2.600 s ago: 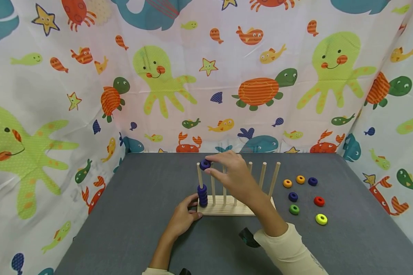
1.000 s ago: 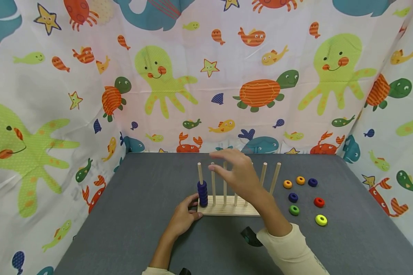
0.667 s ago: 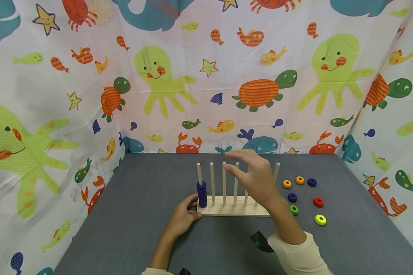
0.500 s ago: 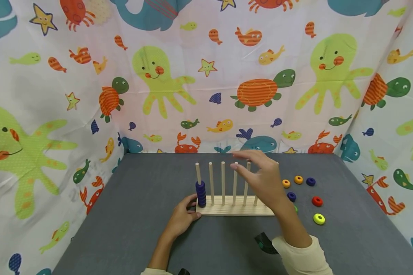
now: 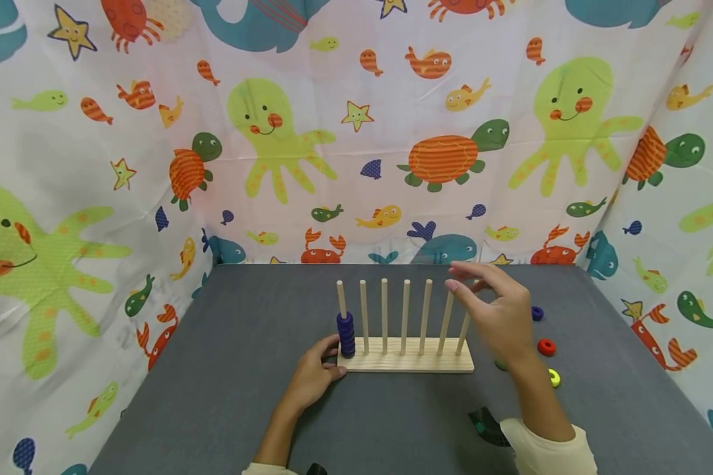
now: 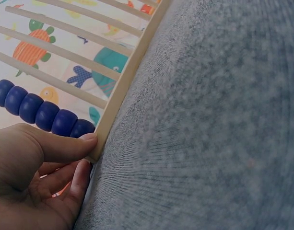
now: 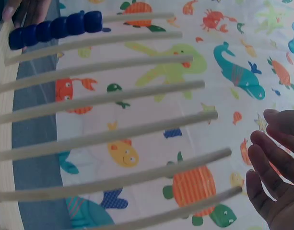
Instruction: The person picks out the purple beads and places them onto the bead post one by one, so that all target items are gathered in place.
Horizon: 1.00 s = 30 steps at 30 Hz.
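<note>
A wooden peg rack (image 5: pixel 404 364) with a row of upright pegs stands on the grey table. Several dark blue rings (image 5: pixel 346 335) are stacked on its leftmost peg, one against another in the left wrist view. My left hand (image 5: pixel 315 376) grips the left end of the base; its thumb (image 6: pixel 70 146) lies along the base edge, fingers below. Beyond the rack's right-end pegs, my right hand (image 5: pixel 502 316) is in the air with nothing in it. Its fingers (image 7: pixel 269 155) are apart and loosely bent, close to the peg tips in the right wrist view.
Loose rings lie right of the rack: a blue ring (image 5: pixel 537 314), a red ring (image 5: pixel 546 348), a yellow ring (image 5: pixel 554 378) and a green ring (image 5: pixel 500 364), partly covered by my right arm. Other rings there are hidden. A patterned curtain (image 5: pixel 356 152) hangs behind the table.
A blue ring pinched in my right hand went onto the leftmost peg's stack. That hand let go and moved right along the pegs, now covering some loose rings. My left hand stayed put.
</note>
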Each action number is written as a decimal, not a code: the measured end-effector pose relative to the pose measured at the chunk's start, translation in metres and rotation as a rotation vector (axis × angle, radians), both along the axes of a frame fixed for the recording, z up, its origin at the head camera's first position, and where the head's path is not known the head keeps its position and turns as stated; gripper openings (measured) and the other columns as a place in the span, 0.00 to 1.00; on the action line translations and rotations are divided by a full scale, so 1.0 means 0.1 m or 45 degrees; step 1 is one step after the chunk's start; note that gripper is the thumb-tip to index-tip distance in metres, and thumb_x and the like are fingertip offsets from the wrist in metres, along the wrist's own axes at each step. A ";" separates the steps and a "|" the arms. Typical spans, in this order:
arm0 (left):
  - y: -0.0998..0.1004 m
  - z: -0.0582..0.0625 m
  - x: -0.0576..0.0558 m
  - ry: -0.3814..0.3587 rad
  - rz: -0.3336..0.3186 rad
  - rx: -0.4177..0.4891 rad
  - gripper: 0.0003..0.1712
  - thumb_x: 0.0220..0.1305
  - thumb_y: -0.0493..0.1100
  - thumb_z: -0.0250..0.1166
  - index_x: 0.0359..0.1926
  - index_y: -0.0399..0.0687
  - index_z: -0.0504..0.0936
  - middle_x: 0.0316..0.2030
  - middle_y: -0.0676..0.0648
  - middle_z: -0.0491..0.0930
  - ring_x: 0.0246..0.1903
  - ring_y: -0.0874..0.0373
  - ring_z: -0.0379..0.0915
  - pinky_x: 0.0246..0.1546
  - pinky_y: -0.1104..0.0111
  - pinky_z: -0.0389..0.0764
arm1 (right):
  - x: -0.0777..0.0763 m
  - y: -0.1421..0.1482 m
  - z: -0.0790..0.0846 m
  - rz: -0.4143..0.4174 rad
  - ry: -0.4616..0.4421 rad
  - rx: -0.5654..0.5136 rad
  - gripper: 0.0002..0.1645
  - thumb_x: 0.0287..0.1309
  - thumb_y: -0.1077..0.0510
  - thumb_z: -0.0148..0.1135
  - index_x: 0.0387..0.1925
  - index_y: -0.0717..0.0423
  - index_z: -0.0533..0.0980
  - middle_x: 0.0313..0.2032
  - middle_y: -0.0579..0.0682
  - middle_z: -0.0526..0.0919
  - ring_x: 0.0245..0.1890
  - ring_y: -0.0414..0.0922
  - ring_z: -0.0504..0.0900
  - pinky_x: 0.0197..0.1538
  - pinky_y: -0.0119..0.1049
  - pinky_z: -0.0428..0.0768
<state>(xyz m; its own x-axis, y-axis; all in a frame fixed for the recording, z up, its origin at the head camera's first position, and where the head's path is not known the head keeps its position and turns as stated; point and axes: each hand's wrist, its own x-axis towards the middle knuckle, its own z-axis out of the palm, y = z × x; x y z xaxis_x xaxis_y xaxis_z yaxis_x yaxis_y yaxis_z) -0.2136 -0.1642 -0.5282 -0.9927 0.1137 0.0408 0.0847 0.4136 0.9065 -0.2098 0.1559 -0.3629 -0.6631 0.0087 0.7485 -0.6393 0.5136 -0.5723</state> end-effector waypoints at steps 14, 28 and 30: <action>0.01 -0.01 -0.01 -0.020 -0.001 -0.014 0.38 0.64 0.29 0.71 0.74 0.39 0.72 0.70 0.34 0.75 0.64 0.39 0.77 0.59 0.50 0.84 | -0.03 0.50 -0.25 -0.196 -0.175 -0.055 0.16 0.66 0.63 0.72 0.55 0.58 0.87 0.48 0.55 0.90 0.46 0.27 0.79 0.50 0.20 0.76; 0.00 -0.03 -0.01 -0.016 0.001 -0.010 0.38 0.64 0.30 0.72 0.74 0.39 0.72 0.69 0.34 0.75 0.64 0.39 0.77 0.60 0.50 0.84 | -0.10 0.80 -0.50 -0.235 -0.361 0.114 0.19 0.71 0.54 0.70 0.58 0.58 0.84 0.49 0.58 0.89 0.44 0.20 0.74 0.48 0.11 0.71; 0.00 -0.03 -0.01 -0.012 0.000 -0.005 0.38 0.63 0.30 0.71 0.74 0.39 0.72 0.69 0.34 0.75 0.64 0.39 0.77 0.60 0.50 0.84 | -0.11 0.83 -0.53 -0.236 -0.382 0.107 0.19 0.72 0.53 0.69 0.58 0.58 0.84 0.49 0.58 0.89 0.44 0.20 0.74 0.49 0.11 0.71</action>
<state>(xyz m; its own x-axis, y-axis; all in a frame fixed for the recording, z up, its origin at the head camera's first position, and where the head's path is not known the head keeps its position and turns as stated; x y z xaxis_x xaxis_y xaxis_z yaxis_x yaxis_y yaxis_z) -0.2151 -0.1644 -0.5316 -0.9930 0.1137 0.0311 0.0762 0.4171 0.9057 -0.2212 0.2385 -0.4161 -0.8461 0.0961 0.5242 -0.3412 0.6580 -0.6713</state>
